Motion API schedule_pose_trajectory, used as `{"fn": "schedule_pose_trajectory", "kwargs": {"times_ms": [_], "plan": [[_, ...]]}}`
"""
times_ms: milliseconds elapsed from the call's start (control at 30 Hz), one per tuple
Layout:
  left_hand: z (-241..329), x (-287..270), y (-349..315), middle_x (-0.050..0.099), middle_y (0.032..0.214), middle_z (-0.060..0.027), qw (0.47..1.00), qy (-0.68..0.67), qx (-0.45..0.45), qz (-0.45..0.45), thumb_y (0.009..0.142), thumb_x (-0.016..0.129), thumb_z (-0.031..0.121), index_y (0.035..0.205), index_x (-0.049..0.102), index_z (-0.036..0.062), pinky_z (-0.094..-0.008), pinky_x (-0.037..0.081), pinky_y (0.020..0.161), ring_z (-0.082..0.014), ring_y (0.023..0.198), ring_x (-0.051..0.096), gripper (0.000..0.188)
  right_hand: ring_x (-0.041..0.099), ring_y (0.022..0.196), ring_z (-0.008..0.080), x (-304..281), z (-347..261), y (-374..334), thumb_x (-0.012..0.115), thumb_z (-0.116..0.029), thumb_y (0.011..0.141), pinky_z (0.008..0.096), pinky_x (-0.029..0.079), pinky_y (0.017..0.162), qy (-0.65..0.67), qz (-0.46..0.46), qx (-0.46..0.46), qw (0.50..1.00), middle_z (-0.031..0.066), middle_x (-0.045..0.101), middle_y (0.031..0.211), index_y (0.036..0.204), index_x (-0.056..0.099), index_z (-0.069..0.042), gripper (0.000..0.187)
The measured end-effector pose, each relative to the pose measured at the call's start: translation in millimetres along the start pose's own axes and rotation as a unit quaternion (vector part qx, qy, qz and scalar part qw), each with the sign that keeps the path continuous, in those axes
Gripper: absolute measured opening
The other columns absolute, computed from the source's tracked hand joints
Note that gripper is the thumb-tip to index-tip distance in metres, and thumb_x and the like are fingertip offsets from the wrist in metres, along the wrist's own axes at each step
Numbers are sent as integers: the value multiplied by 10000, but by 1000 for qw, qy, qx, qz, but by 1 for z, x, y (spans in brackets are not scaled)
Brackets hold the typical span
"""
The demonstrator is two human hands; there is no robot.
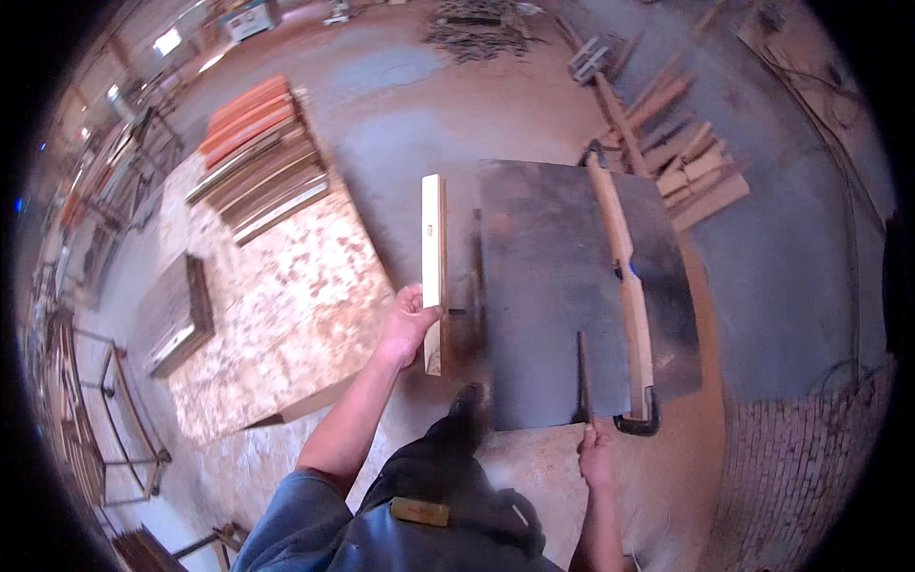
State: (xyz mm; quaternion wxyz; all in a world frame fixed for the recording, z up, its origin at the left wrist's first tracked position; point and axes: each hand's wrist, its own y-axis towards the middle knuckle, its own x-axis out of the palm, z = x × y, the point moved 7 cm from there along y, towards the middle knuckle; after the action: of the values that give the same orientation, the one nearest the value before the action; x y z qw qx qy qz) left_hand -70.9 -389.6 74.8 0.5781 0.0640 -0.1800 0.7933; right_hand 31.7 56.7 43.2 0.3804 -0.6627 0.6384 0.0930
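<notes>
My left hand (410, 324) is closed around the lower part of a squared wooden piece (434, 257). The piece stands lengthwise left of the dark flat machine table (534, 267), its pale face showing a small slot near the upper part. At the table's front edge, my right hand (598, 458) has its fingers curled at the lower end of a slim dark stick (583, 372). The stick lies over the tabletop, pointing away from me; its exact kind is unclear. A long wooden fence (624, 276) runs along the table's right part, with a black clamp (640, 419) at its near end.
On the left, a low platform with a mottled pale top (295, 296) carries stacked wooden strips (267, 181), some with orange faces, and a dark wooden block (181, 315). Wood offcuts (696, 172) lie beyond the table at right. Metal racks (114, 410) stand far left.
</notes>
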Motion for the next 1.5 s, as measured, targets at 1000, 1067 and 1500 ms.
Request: {"fn": "schedule_pose_trajectory", "kwargs": {"times_ms": [1000,1067,1500], "plan": [[264,-650,-193,633,1051,-170,667,676,93,300,797,605,81,1160,609,64,-474,480,862,-387,983,596,363,435,407,94,334,-284,-106,464,-284,1021,285,356,340,-91,-235,61,966,-18,471,584,1310,576,-106,358],[275,-682,-182,640,1044,-168,653,691,113,290,797,591,55,1156,615,70,-470,463,877,-391,990,589,360,441,405,101,342,-298,-106,465,-274,1017,286,360,342,-101,-232,36,967,-10,479,586,1332,571,-104,373],[286,-818,-82,665,1138,-92,670,711,-17,212,792,617,65,1175,613,143,-622,332,1064,-331,1143,588,392,543,603,125,364,-326,-111,489,-222,1014,311,478,575,-182,-241,67,951,56,557,668,1388,539,-60,411]]}}
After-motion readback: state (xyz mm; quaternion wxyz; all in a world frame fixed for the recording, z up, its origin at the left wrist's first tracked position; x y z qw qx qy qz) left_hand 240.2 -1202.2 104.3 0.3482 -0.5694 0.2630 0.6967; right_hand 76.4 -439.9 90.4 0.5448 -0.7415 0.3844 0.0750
